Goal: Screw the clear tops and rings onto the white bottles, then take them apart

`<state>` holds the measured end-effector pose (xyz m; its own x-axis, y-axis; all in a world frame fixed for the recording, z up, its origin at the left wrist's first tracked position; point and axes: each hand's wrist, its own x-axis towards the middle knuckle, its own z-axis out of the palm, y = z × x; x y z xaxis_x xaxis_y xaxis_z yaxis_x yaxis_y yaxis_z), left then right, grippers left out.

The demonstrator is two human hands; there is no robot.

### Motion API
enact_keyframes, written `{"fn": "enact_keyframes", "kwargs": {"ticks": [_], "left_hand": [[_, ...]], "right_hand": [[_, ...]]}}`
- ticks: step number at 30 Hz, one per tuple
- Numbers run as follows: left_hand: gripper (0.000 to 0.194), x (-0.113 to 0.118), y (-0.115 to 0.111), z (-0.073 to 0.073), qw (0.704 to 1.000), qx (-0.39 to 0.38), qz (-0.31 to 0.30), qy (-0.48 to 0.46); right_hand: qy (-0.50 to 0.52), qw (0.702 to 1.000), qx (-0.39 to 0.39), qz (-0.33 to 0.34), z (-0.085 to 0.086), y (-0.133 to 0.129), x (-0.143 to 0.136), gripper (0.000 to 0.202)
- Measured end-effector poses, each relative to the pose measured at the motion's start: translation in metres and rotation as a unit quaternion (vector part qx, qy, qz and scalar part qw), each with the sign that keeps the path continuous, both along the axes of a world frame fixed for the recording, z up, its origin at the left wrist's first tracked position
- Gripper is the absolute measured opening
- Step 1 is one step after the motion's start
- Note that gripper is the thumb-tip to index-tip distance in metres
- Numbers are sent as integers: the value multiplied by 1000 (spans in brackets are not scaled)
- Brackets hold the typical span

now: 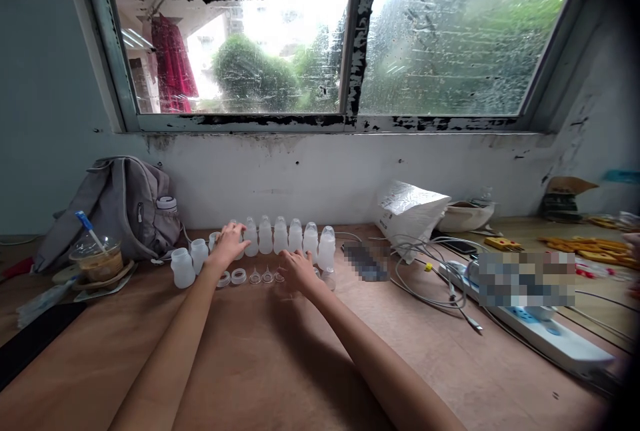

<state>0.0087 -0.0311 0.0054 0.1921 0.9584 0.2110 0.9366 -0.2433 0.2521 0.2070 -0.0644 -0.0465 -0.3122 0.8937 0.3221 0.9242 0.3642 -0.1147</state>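
Note:
Several frosted bottles with clear domed tops, such as one bottle point(265, 236), stand in a row near the wall. To their left are open-topped bottles, one of them a wide bottle point(183, 268). My left hand point(229, 244) is over the left part of the row, fingers apart, partly hiding bottles behind it. In front of the row lie white rings point(239, 276) and clear nipples point(267, 275). My right hand point(299, 271) reaches over the right end of these small parts, fingers spread and pointing down; what lies under its palm is hidden.
On the left are a grey backpack point(123, 207) and an iced drink cup point(97, 259). To the right are a silver-white bag point(407, 214), tangled cables point(420, 291), a power strip point(565, 341) and yellow items. Part of another person's hand shows at the right edge.

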Motion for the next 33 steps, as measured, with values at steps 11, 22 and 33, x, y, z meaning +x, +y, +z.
{"fn": "enact_keyframes", "kwargs": {"ticks": [11, 22, 33], "left_hand": [[55, -12, 9, -19, 974, 149, 166, 50], [39, -10, 3, -2, 970, 180, 159, -33], [40, 51, -53, 42, 939, 280, -120, -158]], "right_hand": [[40, 999, 18, 6, 15, -5, -3, 28], [118, 993, 30, 13, 20, -4, -3, 27], [562, 813, -78, 127, 63, -20, -2, 35]]}}
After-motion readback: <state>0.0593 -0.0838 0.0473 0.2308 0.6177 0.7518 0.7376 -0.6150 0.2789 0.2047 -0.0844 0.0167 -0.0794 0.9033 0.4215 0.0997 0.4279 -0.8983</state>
